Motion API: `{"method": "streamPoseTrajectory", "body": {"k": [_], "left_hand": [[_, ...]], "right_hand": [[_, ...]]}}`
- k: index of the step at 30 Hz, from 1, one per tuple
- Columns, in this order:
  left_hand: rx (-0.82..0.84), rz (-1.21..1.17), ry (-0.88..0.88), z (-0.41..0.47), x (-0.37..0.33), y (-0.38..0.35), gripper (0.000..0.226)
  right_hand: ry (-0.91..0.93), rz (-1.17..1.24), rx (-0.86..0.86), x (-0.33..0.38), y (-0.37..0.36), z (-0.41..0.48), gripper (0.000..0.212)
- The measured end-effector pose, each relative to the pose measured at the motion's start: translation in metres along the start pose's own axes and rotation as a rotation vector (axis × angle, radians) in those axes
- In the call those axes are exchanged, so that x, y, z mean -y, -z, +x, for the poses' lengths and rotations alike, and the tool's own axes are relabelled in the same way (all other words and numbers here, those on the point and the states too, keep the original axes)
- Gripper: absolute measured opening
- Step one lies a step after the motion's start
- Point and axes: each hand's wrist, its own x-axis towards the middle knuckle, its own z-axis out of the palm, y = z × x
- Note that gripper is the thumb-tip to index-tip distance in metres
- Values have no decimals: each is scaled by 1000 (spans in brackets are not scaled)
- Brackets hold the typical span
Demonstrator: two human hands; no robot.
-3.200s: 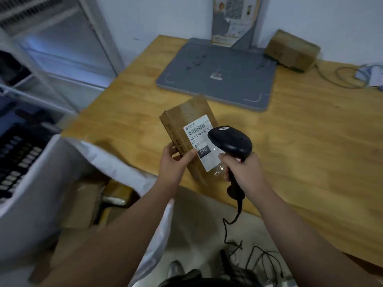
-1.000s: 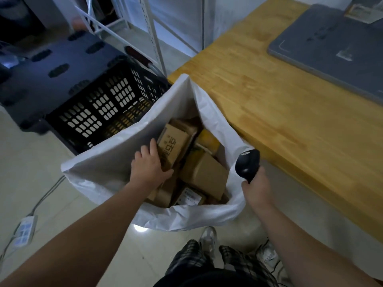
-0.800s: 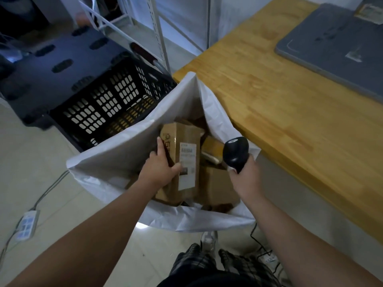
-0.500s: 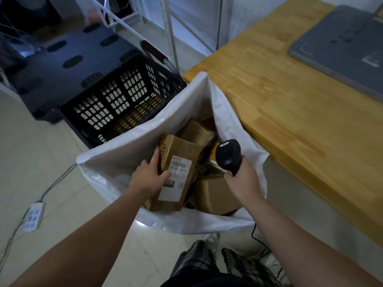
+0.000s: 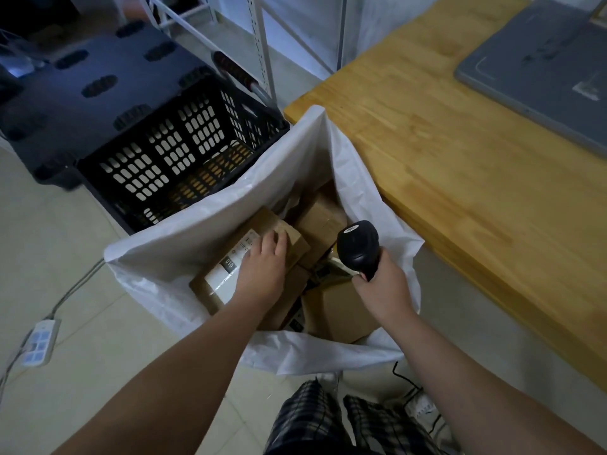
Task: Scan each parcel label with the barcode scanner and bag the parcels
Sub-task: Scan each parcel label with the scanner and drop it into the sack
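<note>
Two grips work over the white bag (image 5: 184, 244). We see our left grip (image 5: 262, 267) laid on the labelled parcel (image 5: 223, 277), fingers fairly straight across its top face, with the white label showing just left of the knuckles. That parcel lies tilted inside the bag, on top of other parcels (image 5: 338, 310). Our right grip (image 5: 381, 284) is curled tight round the handle of the barcode scanner (image 5: 359, 246), whose black head stands upright above the bag's right side, near the parcel but apart from it. The bag stands on the floor between the black crate (image 5: 170, 152) and the counter (image 5: 476, 192).
</note>
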Motion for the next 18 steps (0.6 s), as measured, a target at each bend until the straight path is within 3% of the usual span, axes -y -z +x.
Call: {"method": "streamPoseTrajectory", "body": {"k": [8, 14, 18], "left_hand": [[79, 2, 55, 8, -10, -2, 71], [-133, -23, -231, 26, -79, 28, 60], [-165, 10, -382, 49, -146, 57, 58]], "right_hand": [[8, -10, 5, -3, 8, 5, 29], [6, 8, -108, -6, 58, 11, 30], [-23, 9, -256, -19, 114, 16, 24]]}}
